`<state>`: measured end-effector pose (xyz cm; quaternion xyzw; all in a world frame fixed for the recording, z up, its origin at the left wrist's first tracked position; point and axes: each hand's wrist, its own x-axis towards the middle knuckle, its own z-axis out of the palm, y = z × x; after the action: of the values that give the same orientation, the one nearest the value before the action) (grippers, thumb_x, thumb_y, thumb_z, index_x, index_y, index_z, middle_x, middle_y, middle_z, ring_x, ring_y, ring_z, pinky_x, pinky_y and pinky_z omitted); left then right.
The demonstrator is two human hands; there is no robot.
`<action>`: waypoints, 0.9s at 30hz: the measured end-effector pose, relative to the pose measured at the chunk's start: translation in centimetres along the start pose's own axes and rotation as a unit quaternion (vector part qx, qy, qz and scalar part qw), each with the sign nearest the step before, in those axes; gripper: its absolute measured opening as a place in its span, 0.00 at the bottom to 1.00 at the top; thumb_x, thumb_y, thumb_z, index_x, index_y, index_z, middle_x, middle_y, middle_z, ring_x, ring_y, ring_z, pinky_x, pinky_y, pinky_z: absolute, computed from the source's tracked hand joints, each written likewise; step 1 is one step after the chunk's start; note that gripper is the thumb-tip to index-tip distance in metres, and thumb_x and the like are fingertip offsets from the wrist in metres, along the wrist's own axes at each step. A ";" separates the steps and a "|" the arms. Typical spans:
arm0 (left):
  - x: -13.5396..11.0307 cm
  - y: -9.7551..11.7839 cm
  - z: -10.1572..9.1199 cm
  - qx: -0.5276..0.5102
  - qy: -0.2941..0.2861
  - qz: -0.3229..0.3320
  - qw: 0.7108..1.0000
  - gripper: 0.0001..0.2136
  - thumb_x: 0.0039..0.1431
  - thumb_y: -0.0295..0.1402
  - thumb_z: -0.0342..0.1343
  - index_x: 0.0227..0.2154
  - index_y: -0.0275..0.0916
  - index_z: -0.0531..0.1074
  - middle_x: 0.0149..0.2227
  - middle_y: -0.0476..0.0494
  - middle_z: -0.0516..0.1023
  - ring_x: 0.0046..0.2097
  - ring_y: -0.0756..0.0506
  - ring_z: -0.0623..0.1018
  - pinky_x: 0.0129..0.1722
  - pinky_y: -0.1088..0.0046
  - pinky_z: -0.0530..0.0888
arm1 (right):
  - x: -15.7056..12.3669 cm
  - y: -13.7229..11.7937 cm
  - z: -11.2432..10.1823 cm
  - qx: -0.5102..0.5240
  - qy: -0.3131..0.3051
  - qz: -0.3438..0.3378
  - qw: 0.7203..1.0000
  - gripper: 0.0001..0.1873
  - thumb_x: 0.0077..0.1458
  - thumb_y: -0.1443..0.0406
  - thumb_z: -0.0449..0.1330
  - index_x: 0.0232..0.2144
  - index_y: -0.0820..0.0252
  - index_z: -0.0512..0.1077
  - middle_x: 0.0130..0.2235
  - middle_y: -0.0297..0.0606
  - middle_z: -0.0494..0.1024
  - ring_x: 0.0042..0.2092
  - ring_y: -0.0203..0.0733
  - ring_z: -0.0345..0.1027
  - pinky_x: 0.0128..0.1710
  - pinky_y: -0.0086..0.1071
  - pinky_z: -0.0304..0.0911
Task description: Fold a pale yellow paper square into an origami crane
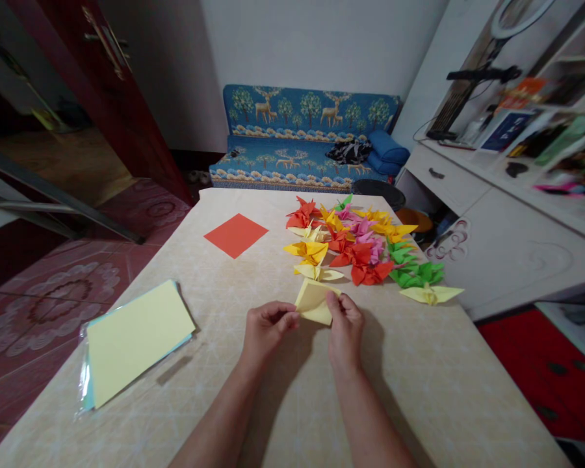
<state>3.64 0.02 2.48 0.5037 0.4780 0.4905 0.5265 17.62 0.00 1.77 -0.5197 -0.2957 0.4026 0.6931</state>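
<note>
Left hand (266,325) and right hand (345,325) are each pinched shut on opposite edges of 1 folded yellow paper (314,302), held just above the table (419,390), seemingly so its creases are kept aligned. Folded paper shapes (365,250) are piled beyond it; 1 red sheet (235,234) and a paper stack (136,338) are laid aside leftward.

Blue deer sofa (292,136), white wall (312,39), red floor (49,305), white cabinet (507,253) rt
</note>
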 end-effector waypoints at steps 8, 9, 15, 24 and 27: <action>-0.1 0.0 0.4 0.121 0.031 0.064 0.990 0.08 0.52 0.34 0.57 0.24 0.35 0.71 0.21 0.48 0.74 0.24 0.51 0.72 0.25 0.78 0.67 | -0.4 0.0 0.3 -0.019 0.022 -0.019 0.999 0.18 0.47 0.55 0.63 0.20 0.61 0.65 0.19 0.27 0.63 0.23 0.31 0.56 0.22 0.24 0.54; -0.2 -0.1 0.5 0.114 0.036 0.061 0.991 0.07 0.52 0.34 0.57 0.24 0.35 0.71 0.21 0.48 0.74 0.24 0.51 0.73 0.25 0.78 0.68 | -0.5 0.1 0.3 -0.017 0.021 -0.016 1.000 0.17 0.47 0.55 0.63 0.20 0.62 0.65 0.20 0.27 0.64 0.23 0.32 0.56 0.22 0.24 0.55; -0.4 0.0 1.0 0.030 0.036 0.040 0.998 0.05 0.50 0.32 0.57 0.29 0.36 0.69 0.23 0.48 0.75 0.26 0.48 0.76 0.29 0.75 0.73 | -0.5 0.0 0.4 -0.006 0.035 -0.009 0.999 0.17 0.47 0.54 0.63 0.21 0.62 0.67 0.21 0.30 0.69 0.24 0.34 0.61 0.24 0.25 0.58; -0.7 1.0 0.8 0.029 -0.008 0.046 0.999 0.16 0.53 0.34 0.56 0.45 0.39 0.65 0.28 0.49 0.74 0.28 0.49 0.76 0.28 0.77 0.71 | 0.0 -0.6 -0.3 -0.083 0.004 -0.011 0.997 0.18 0.48 0.54 0.61 0.20 0.62 0.66 0.20 0.29 0.65 0.22 0.32 0.57 0.20 0.23 0.54; -0.5 0.9 0.6 0.047 -0.019 0.022 0.998 0.19 0.47 0.36 0.62 0.44 0.36 0.71 0.31 0.46 0.76 0.27 0.50 0.74 0.25 0.78 0.69 | 0.2 -0.8 -0.6 -0.138 -0.083 -0.010 0.987 0.17 0.48 0.56 0.61 0.18 0.62 0.65 0.18 0.27 0.62 0.22 0.31 0.54 0.20 0.23 0.52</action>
<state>4.17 -0.50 3.46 0.5473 0.4796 0.4692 0.5003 18.45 -0.19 2.37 -0.5722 -0.4099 0.3925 0.5920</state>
